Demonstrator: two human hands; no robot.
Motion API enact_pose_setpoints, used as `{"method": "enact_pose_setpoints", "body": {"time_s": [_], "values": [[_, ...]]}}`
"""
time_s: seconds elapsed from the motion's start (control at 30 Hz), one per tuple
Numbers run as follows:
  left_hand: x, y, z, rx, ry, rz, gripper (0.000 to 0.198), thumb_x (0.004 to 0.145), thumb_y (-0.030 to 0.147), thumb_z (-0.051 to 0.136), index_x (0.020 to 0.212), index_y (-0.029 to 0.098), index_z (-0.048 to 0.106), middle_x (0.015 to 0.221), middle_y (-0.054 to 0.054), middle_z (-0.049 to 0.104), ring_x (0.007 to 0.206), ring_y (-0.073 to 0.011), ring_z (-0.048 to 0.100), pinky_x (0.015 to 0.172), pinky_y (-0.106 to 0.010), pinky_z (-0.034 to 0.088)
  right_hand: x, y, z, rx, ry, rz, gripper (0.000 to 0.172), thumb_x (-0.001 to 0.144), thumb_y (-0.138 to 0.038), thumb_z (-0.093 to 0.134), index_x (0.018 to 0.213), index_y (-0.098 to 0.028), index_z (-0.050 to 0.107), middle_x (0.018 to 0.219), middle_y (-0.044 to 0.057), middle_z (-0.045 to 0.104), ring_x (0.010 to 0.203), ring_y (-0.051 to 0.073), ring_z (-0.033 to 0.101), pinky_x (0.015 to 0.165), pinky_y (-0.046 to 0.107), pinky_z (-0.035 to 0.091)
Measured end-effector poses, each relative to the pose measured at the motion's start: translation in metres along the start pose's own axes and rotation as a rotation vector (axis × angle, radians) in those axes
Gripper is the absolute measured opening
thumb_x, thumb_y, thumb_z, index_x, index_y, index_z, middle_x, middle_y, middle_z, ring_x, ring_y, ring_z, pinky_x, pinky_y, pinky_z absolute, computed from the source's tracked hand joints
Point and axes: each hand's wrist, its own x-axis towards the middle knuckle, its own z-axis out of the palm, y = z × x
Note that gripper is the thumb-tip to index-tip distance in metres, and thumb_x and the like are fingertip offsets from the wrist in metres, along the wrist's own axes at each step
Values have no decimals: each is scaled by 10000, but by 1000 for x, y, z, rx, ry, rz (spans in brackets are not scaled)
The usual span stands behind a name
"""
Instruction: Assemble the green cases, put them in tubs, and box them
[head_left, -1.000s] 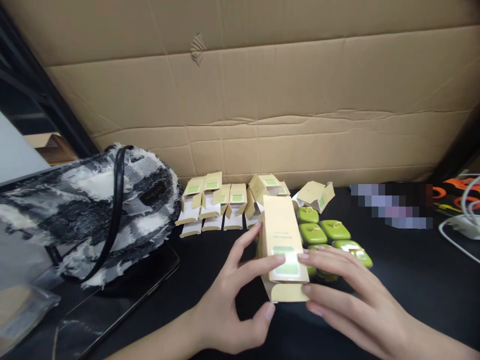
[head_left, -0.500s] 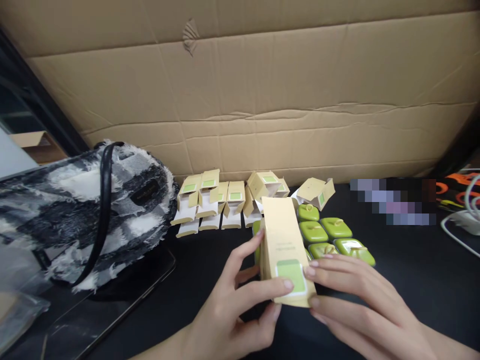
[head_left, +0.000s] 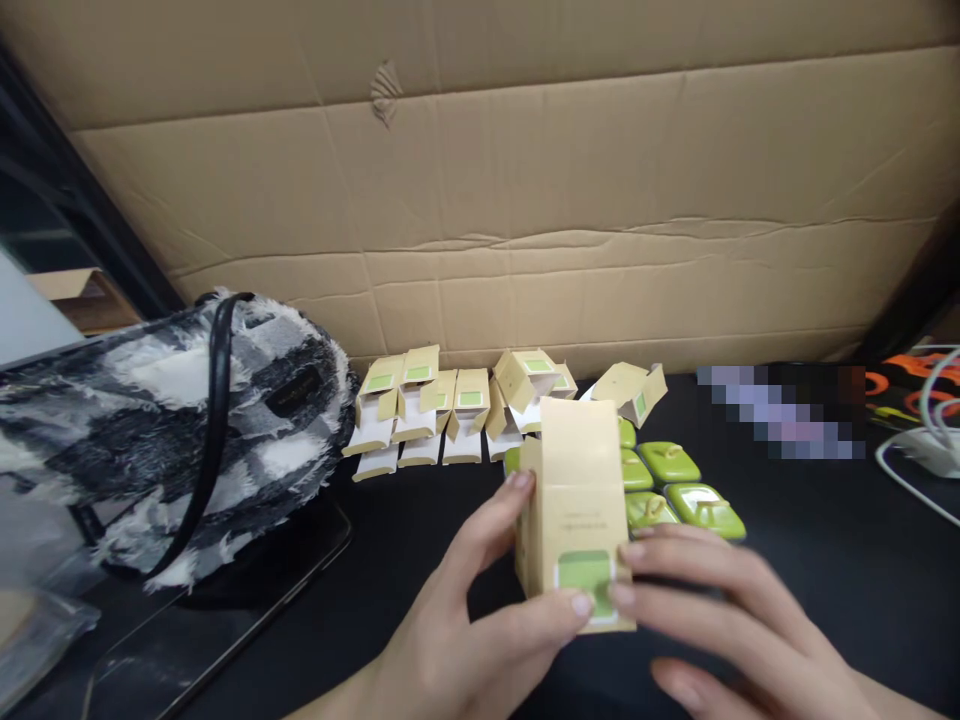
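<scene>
Both hands hold one small tan carton (head_left: 576, 500) with a green label patch, low in the middle of the view. My left hand (head_left: 480, 630) grips its left side, thumb on the bottom front and a fingertip on the side. My right hand (head_left: 720, 620) pinches its lower right edge. The carton's top flap stands up. Behind it lie several green square containers (head_left: 667, 480) on the black table (head_left: 825, 560).
Several open tan cartons (head_left: 442, 405) stand in a row against a big cardboard wall (head_left: 525, 220). A fuzzy black-and-white bag (head_left: 165, 430) with a black strap sits at the left on a dark tablet (head_left: 247, 590). White cables (head_left: 922, 440) lie far right.
The carton has been tipped more upright and turned in both hands, and its top flap now stands up. Both hands have shifted slightly lower and nearer to me.
</scene>
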Motion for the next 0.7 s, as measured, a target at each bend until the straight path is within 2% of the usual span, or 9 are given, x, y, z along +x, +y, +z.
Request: {"method": "enact_pose_setpoints", "body": {"time_s": [0.1,0.17,0.23,0.3,0.37,0.43,0.5,0.57,0.7], "values": [[-4,0,0,31,15,11,563,929,174,636,1436,299,425,1590,-66,319,1416,-314,391,1121,-491,427,3,2,4,79,95,233,373,938,-467,535,1227,-234,514,1183,131,617,1177,229,635,947,274,558],[-3,0,0,17,3,24,744,896,289,696,1516,229,290,1453,-107,534,1377,-286,453,1088,-408,476,5,3,8,161,54,279,475,923,-551,508,1286,-255,432,1220,139,606,1171,267,640,914,320,581],[-1,1,-1,45,-36,38,853,864,302,732,1540,171,228,1347,-123,634,1354,-271,483,1040,-344,520,7,2,10,298,-44,290,523,938,-569,463,1357,-287,328,1210,121,642,1094,253,687,862,307,601],[4,1,-6,113,-97,47,891,839,311,754,1543,184,223,1381,-126,606,1338,-274,501,1011,-330,543,7,1,10,423,-66,303,526,956,-527,456,1389,-325,238,1204,97,669,1049,234,713,836,284,606],[12,-3,-14,185,-103,60,938,821,403,752,1549,191,200,1440,-144,544,1320,-282,527,1001,-348,555,8,3,9,461,-15,350,545,950,-476,493,1400,-345,216,1232,89,667,1087,254,698,880,323,595],[21,-11,-27,325,-25,121,866,849,412,706,1539,222,218,1424,-150,556,1304,-290,546,1034,-422,529,10,15,4,405,64,462,537,913,-483,542,1377,-349,308,1251,80,657,1132,293,670,927,391,578],[30,-25,-41,589,55,181,663,899,235,625,1486,256,316,1327,-126,624,1281,-287,553,1090,-509,446,12,38,-4,337,113,624,485,869,-519,583,1296,-345,433,1243,65,656,1140,318,654,945,438,568],[36,-43,-56,985,11,96,447,911,141,575,1342,227,496,1264,-121,651,1233,-287,568,1109,-515,397,13,68,-16,304,110,696,501,819,-535,633,1249,-340,463,1264,67,632,1137,338,640,970,483,547],[30,-77,-75,1163,-36,-37,230,906,162,558,1111,142,661,1296,-238,601,1192,-420,550,1008,-675,374,0,132,-33,243,84,823,539,785,-593,643,1187,-291,450,1219,122,609,973,329,688,843,529,587]]}}
